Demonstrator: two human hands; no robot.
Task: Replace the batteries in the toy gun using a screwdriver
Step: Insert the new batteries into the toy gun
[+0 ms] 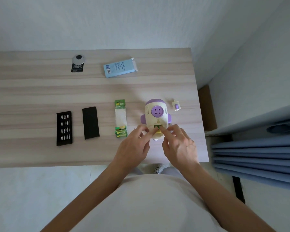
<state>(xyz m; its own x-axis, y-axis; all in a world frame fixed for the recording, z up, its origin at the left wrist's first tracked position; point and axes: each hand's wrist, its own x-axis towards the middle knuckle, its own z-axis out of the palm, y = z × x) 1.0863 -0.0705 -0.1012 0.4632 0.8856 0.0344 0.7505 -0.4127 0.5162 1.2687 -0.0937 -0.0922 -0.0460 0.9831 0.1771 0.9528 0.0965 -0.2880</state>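
Closely gripped the toy gun [156, 118] at its near end with the left hand [134, 146], fingers curled and fingertips laid against the left edge of the open battery compartment [157, 123]. Set the right hand [179, 144] on the other side, index finger stretched down onto a green and yellow battery [158, 127] in that compartment, thumb just below; could not tell whether pinched or only pressed. Saw the toy lying flat on the wooden table [40, 91], near its right front corner, with a purple round part facing up. Noticed a small cream and purple cover [176, 105] beyond the toy to the right, apart from it. Found a green battery pack [120, 113] just left of the toy, with green batteries at its near end, close to the left hand but not touching it. Further left saw a black case lid [90, 120], then a black bit tray [64, 128], both well apart from the toy. At the far side of the table saw a light blue box [120, 67] with an open flap, and a black tag [77, 67] under a grey round piece. Beyond the right table edge saw a brown cardboard box [207, 108] and a blue curtain [258, 156].
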